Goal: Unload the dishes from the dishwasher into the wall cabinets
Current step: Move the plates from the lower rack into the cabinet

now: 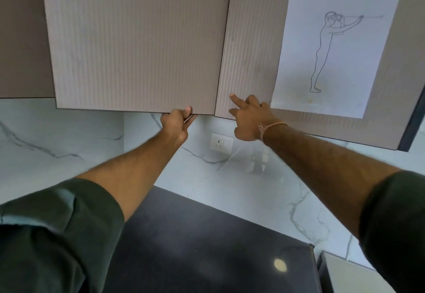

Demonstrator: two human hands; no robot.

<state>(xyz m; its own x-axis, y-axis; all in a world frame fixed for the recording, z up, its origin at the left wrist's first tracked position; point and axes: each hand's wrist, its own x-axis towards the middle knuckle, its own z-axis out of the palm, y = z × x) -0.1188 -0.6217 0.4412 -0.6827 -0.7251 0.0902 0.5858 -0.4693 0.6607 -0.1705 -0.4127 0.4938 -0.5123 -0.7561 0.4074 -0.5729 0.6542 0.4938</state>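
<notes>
Two beige ribbed wall cabinet doors fill the upper view. My left hand [176, 123] grips the bottom right corner of the left cabinet door [138, 44], fingers under its lower edge and thumb on its front. My right hand [249, 119] rests against the lower left part of the right cabinet door [250, 46], fingers spread and holding nothing. Both doors look closed or nearly so. No dishes and no dishwasher are in view.
A sheet of paper with a line drawing of a standing figure [331, 46] is taped to the right door. Below are a white marbled backsplash with a wall socket [222, 143] and a dark countertop [207, 246].
</notes>
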